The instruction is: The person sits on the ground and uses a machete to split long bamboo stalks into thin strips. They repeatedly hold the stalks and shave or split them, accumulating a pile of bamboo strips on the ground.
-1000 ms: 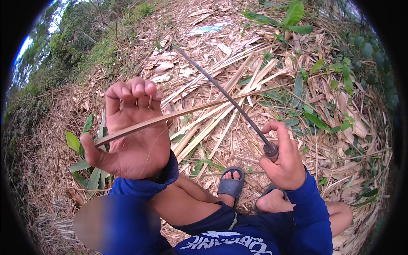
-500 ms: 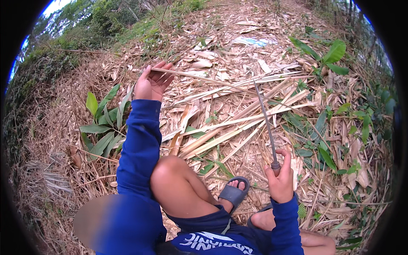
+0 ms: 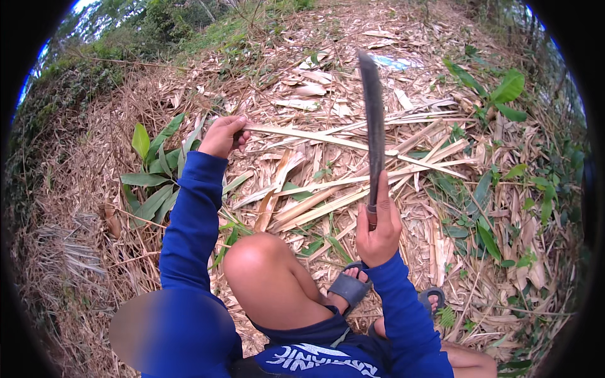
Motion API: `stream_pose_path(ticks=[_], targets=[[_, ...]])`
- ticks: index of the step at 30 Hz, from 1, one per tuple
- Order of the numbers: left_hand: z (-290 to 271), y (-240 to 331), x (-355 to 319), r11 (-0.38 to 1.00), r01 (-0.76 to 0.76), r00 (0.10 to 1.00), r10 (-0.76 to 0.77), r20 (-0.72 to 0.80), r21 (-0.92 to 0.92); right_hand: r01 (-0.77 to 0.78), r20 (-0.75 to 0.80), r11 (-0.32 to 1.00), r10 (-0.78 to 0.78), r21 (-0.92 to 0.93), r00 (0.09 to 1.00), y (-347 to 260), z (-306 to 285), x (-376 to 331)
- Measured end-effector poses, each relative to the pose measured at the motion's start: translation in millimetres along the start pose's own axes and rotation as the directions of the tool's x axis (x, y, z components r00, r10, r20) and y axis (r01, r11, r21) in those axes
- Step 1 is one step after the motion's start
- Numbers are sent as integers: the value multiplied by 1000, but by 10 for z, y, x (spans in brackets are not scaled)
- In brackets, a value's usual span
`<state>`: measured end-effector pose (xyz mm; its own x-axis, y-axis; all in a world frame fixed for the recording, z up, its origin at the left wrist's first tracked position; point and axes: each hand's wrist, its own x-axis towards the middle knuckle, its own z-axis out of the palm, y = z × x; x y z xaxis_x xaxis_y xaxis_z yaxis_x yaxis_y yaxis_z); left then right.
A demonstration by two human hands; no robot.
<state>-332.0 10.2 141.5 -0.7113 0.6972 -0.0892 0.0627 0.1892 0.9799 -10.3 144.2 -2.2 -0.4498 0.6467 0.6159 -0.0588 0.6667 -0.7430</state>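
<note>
My left hand [image 3: 224,135] is stretched out ahead on the left, closed around the near end of a long pale bamboo strip [image 3: 328,140] that runs rightward over the ground. My right hand [image 3: 378,230] grips the handle of a long dark machete [image 3: 373,126], blade pointing straight up and away, in front of the strip. Both arms wear blue sleeves. My bare left knee [image 3: 258,255] is raised between the arms, and a sandalled foot [image 3: 350,286] rests below the machete hand.
Dry bamboo slats and husks [image 3: 328,195] litter the ground ahead. Green leafy plants grow at the left [image 3: 157,164] and right [image 3: 504,94]. A slope with bushes rises at the far left. A pale blue scrap [image 3: 394,62] lies farther off.
My left hand has carried the strip's end lower and a little nearer. My right hand has raised the machete from a slanted position to nearly upright.
</note>
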Motion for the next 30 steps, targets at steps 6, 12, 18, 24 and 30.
stream_pose_path(ticks=[6, 12, 18, 24, 30], targets=[[-124, -693, -1, 947, 85, 991, -112, 70, 310, -219, 298, 975, 197, 42, 934, 126, 72, -358], [276, -840, -300, 986, 109, 993, -114, 33, 130, -166, 357, 977, 108, 136, 928, -189, 23, -325], [647, -258, -774, 989, 55, 994, -68, 91, 135, -153, 413, 984, 102, 90, 905, -406, 43, -486], [939, -56, -982, 997, 29, 995, -35, 91, 65, -178, 404, 984, 169, -16, 899, -449, -264, -416], [1222, 106, -1212, 993, -122, 981, 119, 156, 4, -180, 389, 981, 140, 66, 910, -572, -491, -246]])
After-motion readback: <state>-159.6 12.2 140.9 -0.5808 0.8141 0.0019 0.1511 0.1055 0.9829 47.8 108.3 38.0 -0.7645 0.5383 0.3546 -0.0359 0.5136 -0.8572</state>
